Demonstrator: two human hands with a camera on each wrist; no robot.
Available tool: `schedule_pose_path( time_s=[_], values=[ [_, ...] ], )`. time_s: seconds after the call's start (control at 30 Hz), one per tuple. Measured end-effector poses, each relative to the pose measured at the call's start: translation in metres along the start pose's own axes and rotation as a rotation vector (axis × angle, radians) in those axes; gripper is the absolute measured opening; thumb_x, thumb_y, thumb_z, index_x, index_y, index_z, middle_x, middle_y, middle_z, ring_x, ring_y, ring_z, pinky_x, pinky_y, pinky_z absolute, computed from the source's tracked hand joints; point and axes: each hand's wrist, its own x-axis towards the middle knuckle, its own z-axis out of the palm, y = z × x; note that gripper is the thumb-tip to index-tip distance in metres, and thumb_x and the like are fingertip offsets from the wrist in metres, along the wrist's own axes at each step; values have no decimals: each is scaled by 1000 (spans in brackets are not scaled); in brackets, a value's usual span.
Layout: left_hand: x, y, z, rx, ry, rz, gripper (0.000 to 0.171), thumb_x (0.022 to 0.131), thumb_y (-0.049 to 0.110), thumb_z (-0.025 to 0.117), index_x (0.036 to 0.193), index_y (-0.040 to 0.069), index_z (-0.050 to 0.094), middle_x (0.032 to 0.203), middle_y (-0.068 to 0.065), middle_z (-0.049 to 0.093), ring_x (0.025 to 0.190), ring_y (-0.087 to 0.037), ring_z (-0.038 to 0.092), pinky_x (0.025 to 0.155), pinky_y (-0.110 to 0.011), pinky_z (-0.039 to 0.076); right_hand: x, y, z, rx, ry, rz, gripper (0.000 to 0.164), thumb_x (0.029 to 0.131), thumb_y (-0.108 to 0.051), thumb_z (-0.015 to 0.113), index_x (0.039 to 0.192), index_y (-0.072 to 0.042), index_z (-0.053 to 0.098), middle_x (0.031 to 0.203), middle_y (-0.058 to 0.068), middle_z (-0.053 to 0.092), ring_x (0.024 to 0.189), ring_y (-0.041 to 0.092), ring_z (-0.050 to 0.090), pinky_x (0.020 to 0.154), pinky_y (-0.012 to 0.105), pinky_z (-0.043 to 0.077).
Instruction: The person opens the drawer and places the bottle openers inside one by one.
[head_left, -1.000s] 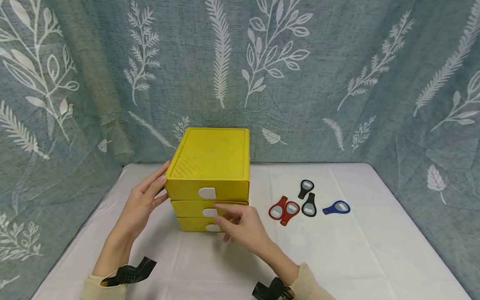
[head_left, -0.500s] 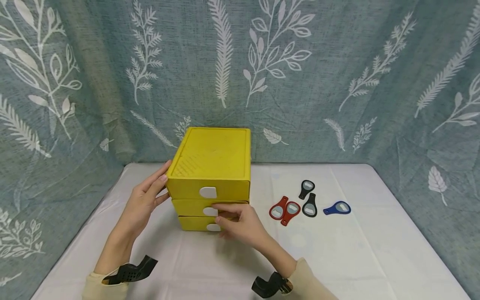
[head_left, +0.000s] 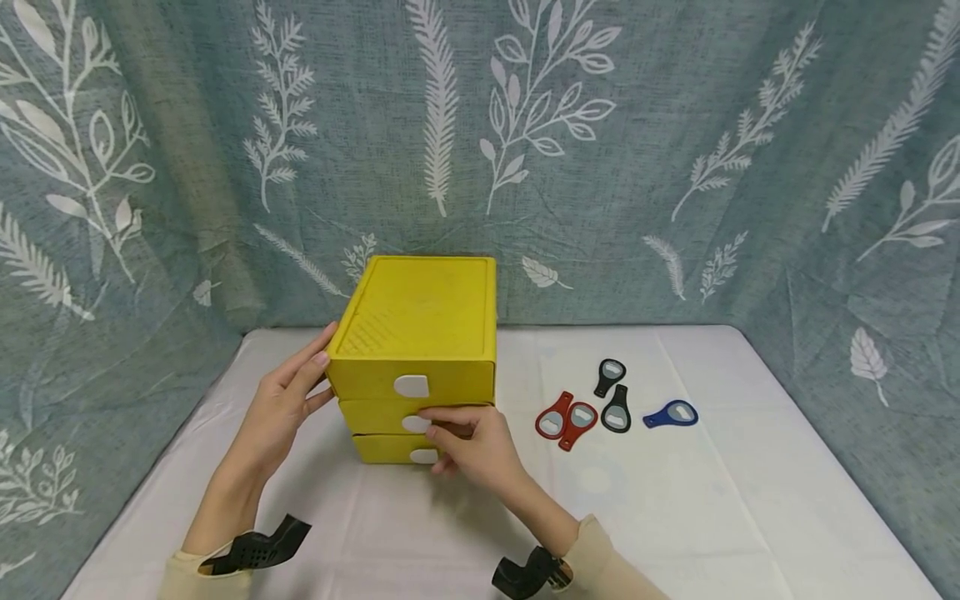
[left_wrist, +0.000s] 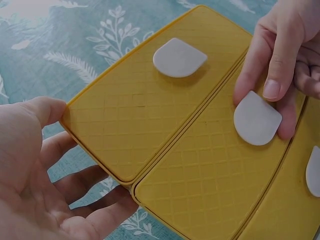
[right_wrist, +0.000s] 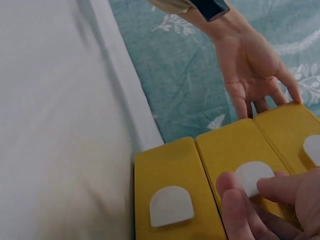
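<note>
A yellow drawer cabinet (head_left: pixel 420 308) with three stacked drawers and white tab handles stands on the table. My left hand (head_left: pixel 281 400) rests against its left side, fingers extended along the wall and the thumb at the front edge of the top drawer (left_wrist: pixel 125 105). With thumb and forefinger, my right hand (head_left: pixel 480 442) pinches the white handle (left_wrist: pixel 256 120) of the middle drawer. That drawer's front looks level with the others in the left wrist view. Whatever is inside the drawers is hidden.
Right of the cabinet lie two red bottle openers (head_left: pixel 579 425), two black ones (head_left: pixel 617 410) and a blue one (head_left: pixel 671 414) on the white tablecloth (head_left: pixel 675 517). A leaf-patterned curtain (head_left: pixel 585 167) hangs behind and at both sides.
My right thumb and forefinger have shifted slightly left over the middle handle. The left hand stays against the cabinet, and the bottle openers lie as before.
</note>
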Motion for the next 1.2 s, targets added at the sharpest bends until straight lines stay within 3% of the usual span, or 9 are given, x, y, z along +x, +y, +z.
schedule_pose_path(
  time_s=[0.2, 0.6, 0.8, 1.03, 1.2],
  values=[
    [-1, 0, -1, -6, -2, 2, 52, 106, 35, 44, 156, 24, 31, 161, -6, 22, 140, -30, 32, 95, -20, 46, 0, -2, 1, -5, 14, -16, 21, 93, 4, 63, 113, 6, 72, 95, 25, 70, 58, 52, 61, 49, 33, 56],
    [-2, 1, -2, -12, -3, 11, 52, 107, 34, 44, 156, 22, 30, 161, -7, 21, 139, -27, 33, 94, -19, 46, 2, 4, 4, -13, 32, -59, 21, 91, 6, 65, 110, 5, 73, 79, 25, 70, 51, 48, 60, 44, 32, 54],
    [1, 0, 1, 0, -10, 2, 53, 107, 35, 43, 156, 23, 30, 161, -8, 21, 140, -32, 31, 95, -20, 45, 2, 10, 4, -27, 66, -54, 21, 91, 7, 65, 110, 5, 74, 81, 24, 70, 50, 50, 59, 44, 23, 51],
    [2, -2, -1, -9, -10, 12, 53, 107, 34, 43, 156, 21, 30, 161, -9, 22, 139, -28, 34, 95, -20, 45, 9, 35, 3, -36, 85, -52, 20, 91, -2, 70, 110, -6, 76, 90, 12, 74, 46, 43, 59, 42, 23, 49],
    [-1, -1, -3, 2, -5, -1, 53, 107, 36, 44, 156, 23, 30, 161, -8, 22, 139, -28, 34, 95, -20, 46, 10, 40, 5, -39, 95, -64, 18, 91, -8, 72, 107, -13, 79, 86, 8, 74, 43, 45, 55, 39, 24, 47]
  ],
)
